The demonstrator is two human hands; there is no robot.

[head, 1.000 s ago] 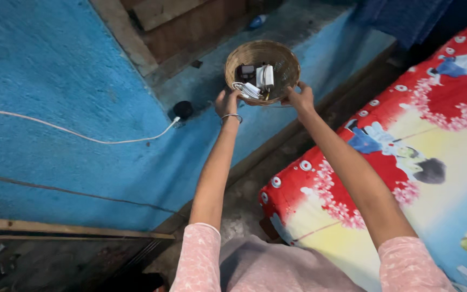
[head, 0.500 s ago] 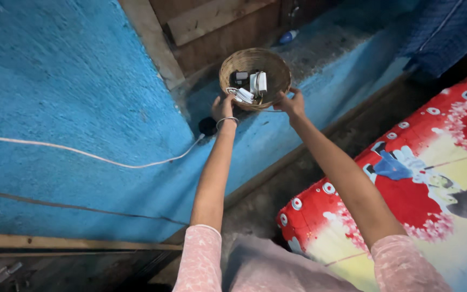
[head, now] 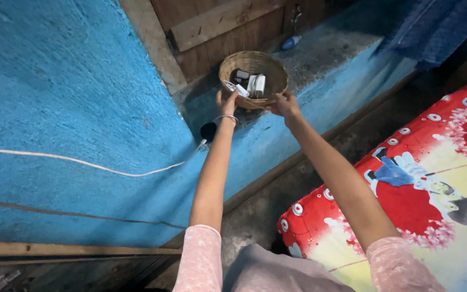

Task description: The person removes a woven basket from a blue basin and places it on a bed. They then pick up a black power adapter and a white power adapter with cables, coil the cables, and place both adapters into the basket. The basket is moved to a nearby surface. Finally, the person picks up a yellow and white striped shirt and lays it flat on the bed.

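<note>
A round woven basket [head: 277, 71] is held out in front of me over a blue concrete ledge [head: 325, 59]. Inside it lie white chargers [head: 255, 85] with coiled white cable and a small dark device. My left hand [head: 226, 104], with a metal bangle at the wrist, grips the basket's near left rim. My right hand [head: 281, 104] grips the near right rim. Both arms are stretched forward in pink sleeves.
A rough blue wall [head: 71, 97] fills the left, with a white cable [head: 82, 164] running to a black plug [head: 207, 131]. Wooden boards [head: 217, 27] stand behind the ledge. A bed with a red and yellow patterned sheet [head: 406, 178] lies at the right. A small bottle [head: 292, 41] lies on the ledge.
Both hands have carried the basket forward and lower toward the ledge by the wooden boards. The view has shifted, showing more of the wall and boards.
</note>
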